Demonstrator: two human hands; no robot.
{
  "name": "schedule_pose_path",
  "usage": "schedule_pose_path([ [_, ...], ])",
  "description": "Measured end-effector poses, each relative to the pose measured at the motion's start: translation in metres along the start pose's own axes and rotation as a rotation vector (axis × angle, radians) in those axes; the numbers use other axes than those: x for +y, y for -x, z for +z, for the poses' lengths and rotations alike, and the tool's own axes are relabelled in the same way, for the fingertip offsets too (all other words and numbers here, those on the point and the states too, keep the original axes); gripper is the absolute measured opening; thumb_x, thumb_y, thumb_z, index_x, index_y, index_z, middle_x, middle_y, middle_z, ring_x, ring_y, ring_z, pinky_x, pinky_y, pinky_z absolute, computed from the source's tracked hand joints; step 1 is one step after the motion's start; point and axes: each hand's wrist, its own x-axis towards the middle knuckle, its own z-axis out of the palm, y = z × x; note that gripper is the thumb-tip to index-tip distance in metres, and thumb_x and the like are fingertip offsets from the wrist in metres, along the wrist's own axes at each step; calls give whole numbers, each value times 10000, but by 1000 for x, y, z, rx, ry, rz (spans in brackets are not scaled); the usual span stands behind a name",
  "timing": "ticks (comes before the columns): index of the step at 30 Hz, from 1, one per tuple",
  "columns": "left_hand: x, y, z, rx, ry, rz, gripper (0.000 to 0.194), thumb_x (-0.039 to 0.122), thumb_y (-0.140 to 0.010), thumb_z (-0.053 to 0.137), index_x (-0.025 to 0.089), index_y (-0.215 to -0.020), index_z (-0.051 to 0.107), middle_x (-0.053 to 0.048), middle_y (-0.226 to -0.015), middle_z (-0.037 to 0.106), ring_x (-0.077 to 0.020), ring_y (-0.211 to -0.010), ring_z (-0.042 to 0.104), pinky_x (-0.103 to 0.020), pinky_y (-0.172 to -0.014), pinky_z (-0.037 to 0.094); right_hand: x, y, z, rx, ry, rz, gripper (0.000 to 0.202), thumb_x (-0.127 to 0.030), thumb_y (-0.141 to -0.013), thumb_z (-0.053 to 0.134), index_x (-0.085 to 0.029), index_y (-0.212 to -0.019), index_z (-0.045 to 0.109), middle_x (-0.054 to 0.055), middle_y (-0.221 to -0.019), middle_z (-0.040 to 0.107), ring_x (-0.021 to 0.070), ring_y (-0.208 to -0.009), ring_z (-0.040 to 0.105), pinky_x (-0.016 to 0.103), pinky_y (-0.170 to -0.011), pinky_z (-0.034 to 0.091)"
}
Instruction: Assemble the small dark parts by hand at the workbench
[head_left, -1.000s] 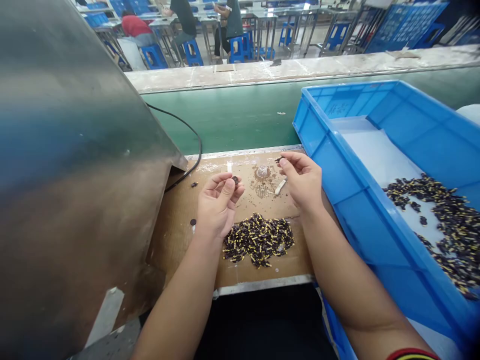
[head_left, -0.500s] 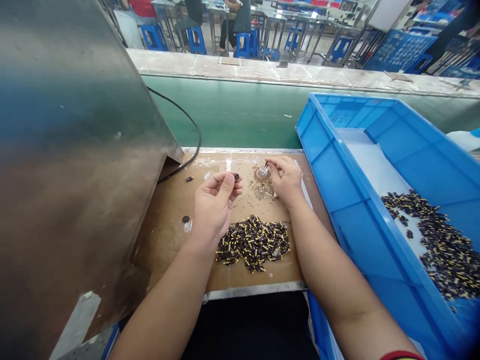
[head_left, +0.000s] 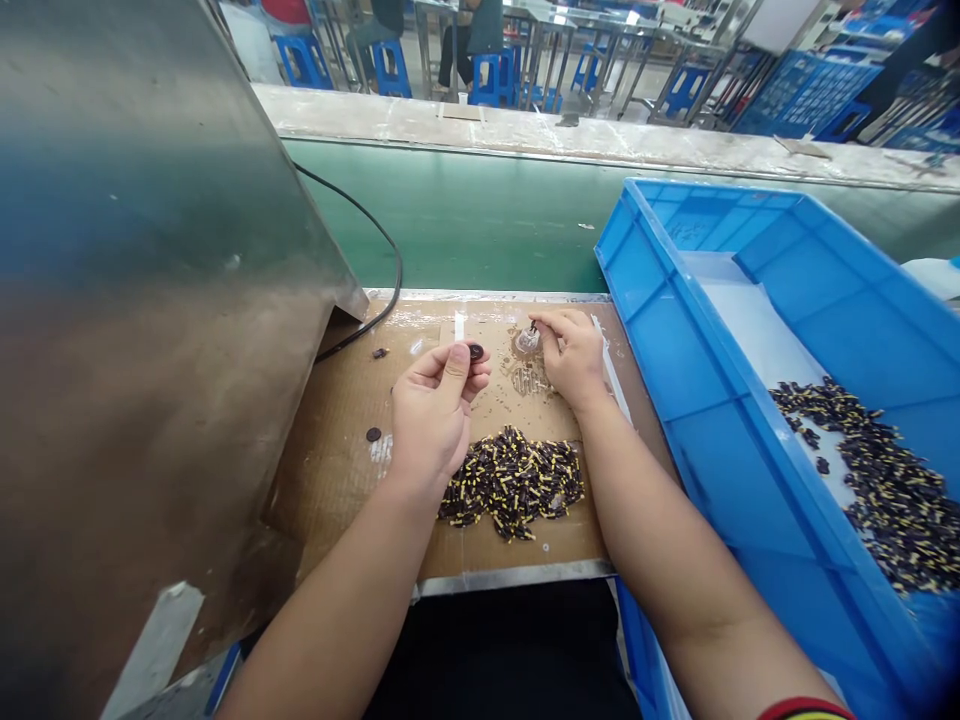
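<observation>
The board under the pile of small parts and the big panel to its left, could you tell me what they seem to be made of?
The board looks like brown cardboard, matte with glossy tape patches. The panel looks like brushed sheet metal, perhaps stainless steel: grey with soft, blurred reflections. The pile of small parts appears dark with yellow bits, probably plastic, though too small to confirm.

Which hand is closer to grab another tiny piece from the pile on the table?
Probably the left hand. It hovers just above the pile of small parts, though its fingers pinch a small dark disc. The right hand is farther back, holding a piece at the small clear dish.
</observation>
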Motion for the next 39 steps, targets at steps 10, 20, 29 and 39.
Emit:
schedule_pose_path([
  [10, -2, -1, 1, 42, -11, 56, 181, 258, -745, 877, 153, -847, 770, -67, -931, 752, -115, -842, 713, -233, -886, 589, 1, 1, 0, -10, -12, 20, 226, -223, -990, 550, -221, -1058, 765, 82, -1014, 751, 229, -961, 663, 400, -887, 530],
  [20, -3, -2, 1, 51, -23, 67, 158, 234, -752, 866, 150, -820, 751, -66, -883, 749, -86, -762, 686, -190, -784, 568, 1, 0, 1, -20, 13, 37, 228, -252, -996, 544, -239, -1059, 763, 77, -1018, 745, 228, -962, 660, 415, -889, 537],
  [29, -3, -2, -1, 44, -38, 72, 149, 180, -780, 829, 147, -907, 758, -58, -881, 729, -80, -768, 669, -162, -746, 548, 1, 1, 1, -16, -12, 13, 227, -235, -996, 544, -231, -1058, 762, 80, -1016, 748, 232, -973, 656, 424, -897, 523],
  [39, -1, -2, -1, 60, -28, 52, 154, 232, -842, 785, 145, -927, 690, -86, -923, 725, -119, -810, 697, -230, -790, 583, -23, -7, -22, 70, 25, 6, 233, -257, -1005, 524, -255, -1080, 744, 76, -1031, 738, 246, -999, 650, 438, -879, 550],
])
